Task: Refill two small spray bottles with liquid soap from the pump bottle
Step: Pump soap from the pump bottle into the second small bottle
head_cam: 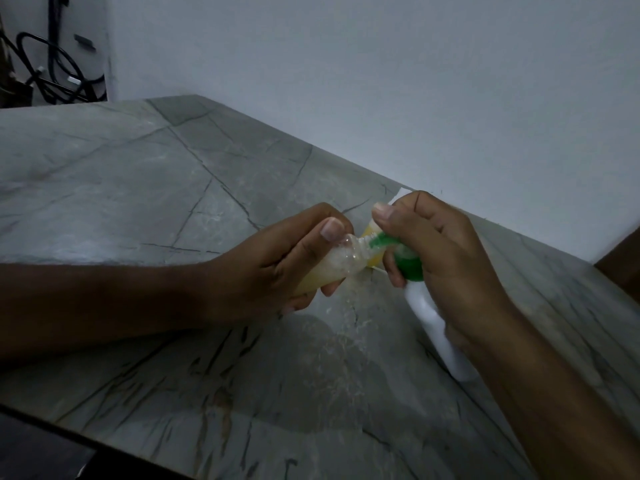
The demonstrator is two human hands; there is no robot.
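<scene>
Spray bottle (332,268), uncapped, is gripped tilted in the left hand (277,268) above the tabletop (138,188), near its right edge. The right hand (446,261) clasps the pump bottle (429,306), nozzle (485,241) at the neck for filling.

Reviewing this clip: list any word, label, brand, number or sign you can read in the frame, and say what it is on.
None can be read.
White pump bottle with the green pump head, gripped by the right hand: the side in view is plain white, no print shows.
Small clear spray bottle in the left hand: no label visible.
Second small bottle behind them: mostly hidden, nothing legible.
Stone counter: veins only.
</scene>
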